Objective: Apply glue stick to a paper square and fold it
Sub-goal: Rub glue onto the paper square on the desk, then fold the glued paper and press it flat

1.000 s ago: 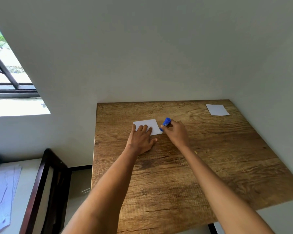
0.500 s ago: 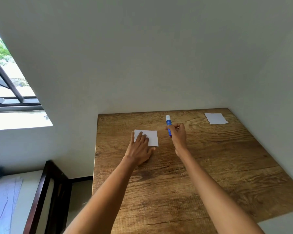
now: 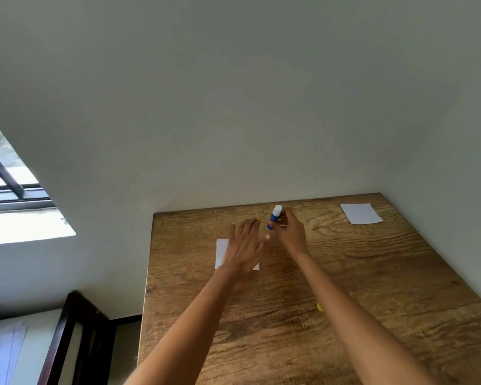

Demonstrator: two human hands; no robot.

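Observation:
A white paper square [image 3: 222,252] lies on the wooden table [image 3: 372,287], mostly covered by my left hand [image 3: 243,247]. That hand hovers over or rests on the paper with fingers spread, holding nothing. To its right, my right hand [image 3: 289,232] grips a blue glue stick [image 3: 274,216] upright, its white tip pointing up, lifted off the paper near the table's far edge.
A second white paper square [image 3: 361,213] lies at the table's far right corner by the wall. A small yellow object [image 3: 319,307] peeks out beside my right forearm. A dark wooden chair [image 3: 67,343] stands left of the table, below a window.
My right hand lifted the glue stick off the paper's edge and turned it upright. My left hand slid forward over the paper. The camera tilted upward.

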